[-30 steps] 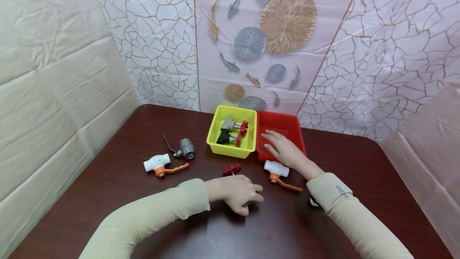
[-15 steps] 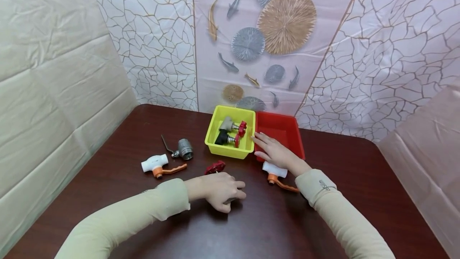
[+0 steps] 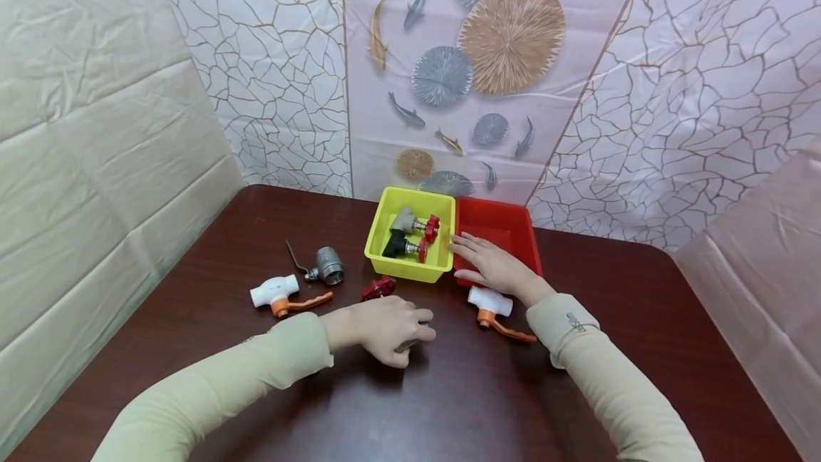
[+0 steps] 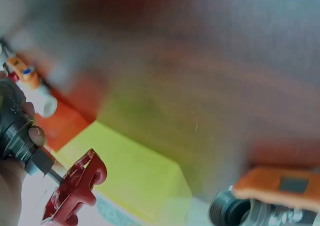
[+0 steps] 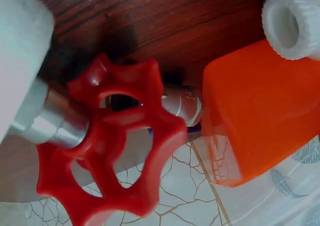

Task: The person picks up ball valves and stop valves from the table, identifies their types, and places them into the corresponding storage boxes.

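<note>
My left hand (image 3: pixel 394 330) grips a dark grey valve body (image 4: pixel 14 118) above the front middle of the table. The valve's red handwheel (image 3: pixel 378 288) sticks out behind the wrist, and fingers (image 4: pixel 36 135) curl around its body in the left wrist view. My right hand (image 3: pixel 494 262) holds nothing. Its fingers are stretched out over the red box's front left corner, fingertips at the yellow box's right rim. A white ball valve (image 3: pixel 489 300) with an orange lever lies just below that hand. The yellow box (image 3: pixel 410 275) contains a grey valve (image 3: pixel 404 221) and a black valve (image 3: pixel 395 244), both with red handwheels.
The red box (image 3: pixel 536 252) stands against the yellow one at the back. Left of them lie a metal ball valve (image 3: pixel 329 266) and another white ball valve (image 3: pixel 274 292) with an orange lever. A white valve with a red handwheel (image 5: pixel 120 136) is close to the right wrist camera.
My left hand has moved left and slightly away, carrying the grey valve. My right hand has shifted left from over the red box to the yellow box's rim.
</note>
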{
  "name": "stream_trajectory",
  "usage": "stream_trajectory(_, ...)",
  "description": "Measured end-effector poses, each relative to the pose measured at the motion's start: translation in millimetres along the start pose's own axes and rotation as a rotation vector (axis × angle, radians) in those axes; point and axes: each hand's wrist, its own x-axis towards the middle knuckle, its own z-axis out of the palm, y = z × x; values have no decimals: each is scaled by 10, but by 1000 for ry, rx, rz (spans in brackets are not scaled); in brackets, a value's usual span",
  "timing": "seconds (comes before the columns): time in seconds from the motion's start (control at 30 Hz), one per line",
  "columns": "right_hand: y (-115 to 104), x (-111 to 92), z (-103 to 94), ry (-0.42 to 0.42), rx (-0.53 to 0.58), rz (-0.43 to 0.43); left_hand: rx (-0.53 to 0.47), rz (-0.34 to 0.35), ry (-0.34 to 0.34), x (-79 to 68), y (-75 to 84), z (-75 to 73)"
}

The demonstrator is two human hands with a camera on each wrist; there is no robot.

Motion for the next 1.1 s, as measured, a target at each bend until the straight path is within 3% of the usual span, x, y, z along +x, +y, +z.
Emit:
stream_trajectory(0.3,1,-60,4,-24,39,46,32,-29,52,70,-233,-280)
stream_trajectory(0.53,2,-85,-17,-89,96,71,2,-138,71,163,-462,-401)
stream_trajectory(0.9,-12,-99,-22,-66,55,13,-18,-253,37,331,-843,-388)
stream_trajectory(1.1,-1,-80,-33,-52,33,-12,24,-274,17,413,-986,-341)
